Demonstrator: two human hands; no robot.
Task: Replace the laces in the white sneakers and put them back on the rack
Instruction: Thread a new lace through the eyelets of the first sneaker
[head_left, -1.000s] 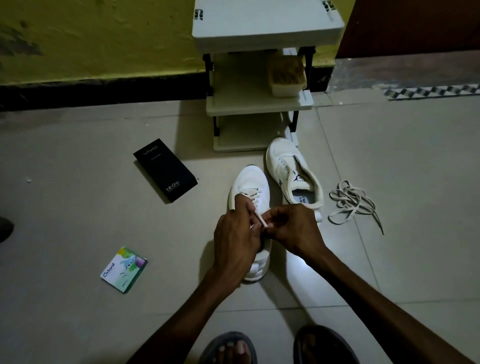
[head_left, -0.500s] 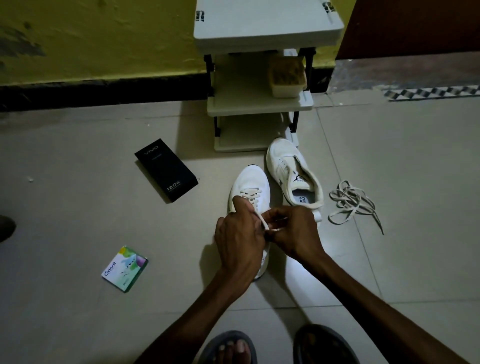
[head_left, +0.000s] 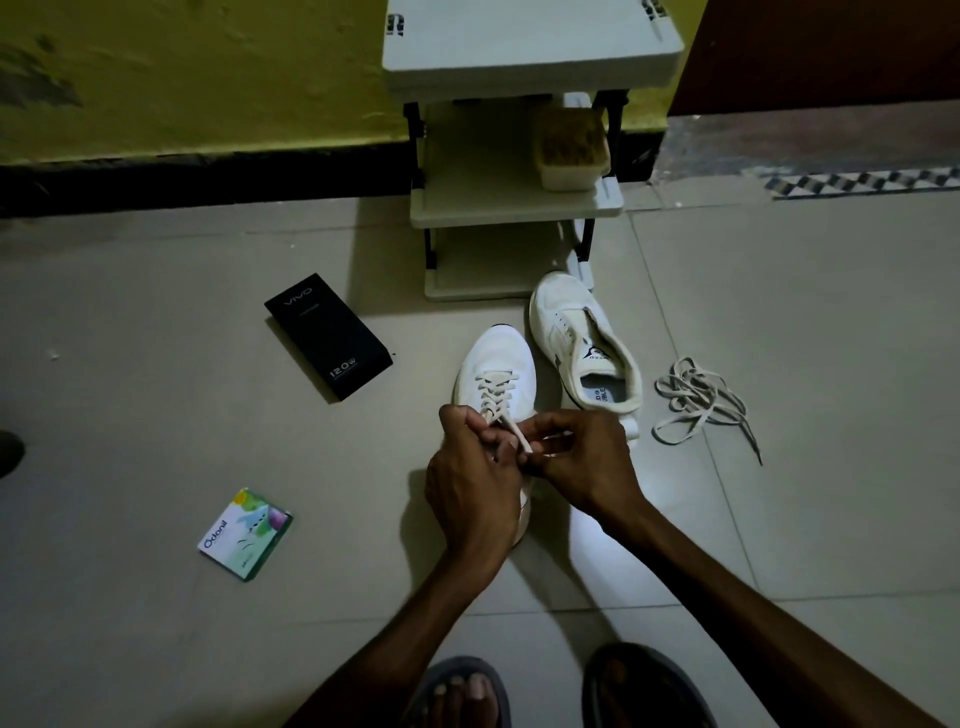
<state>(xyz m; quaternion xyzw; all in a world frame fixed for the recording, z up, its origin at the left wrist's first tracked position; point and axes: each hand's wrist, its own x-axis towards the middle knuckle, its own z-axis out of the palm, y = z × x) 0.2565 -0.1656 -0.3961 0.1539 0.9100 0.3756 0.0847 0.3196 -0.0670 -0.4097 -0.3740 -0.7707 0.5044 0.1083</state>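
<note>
Black box (head_left: 328, 336) to my left: "vivo" and "120W". Green-and-white packet (head_left: 245, 533): "Odonil". Unlaced sneaker (head_left: 582, 343): inner-sole print only partly legible, ending "BLE"; tongue lettering too small for me to read.

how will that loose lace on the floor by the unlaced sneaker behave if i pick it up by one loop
Probably floppy: the loose lace lies in slack, tangled loops on the floor, so it should droop and trail when lifted. Likely very light, being thin and flat. The overlapping loops may snag or knot rather than pull out straight.
</note>
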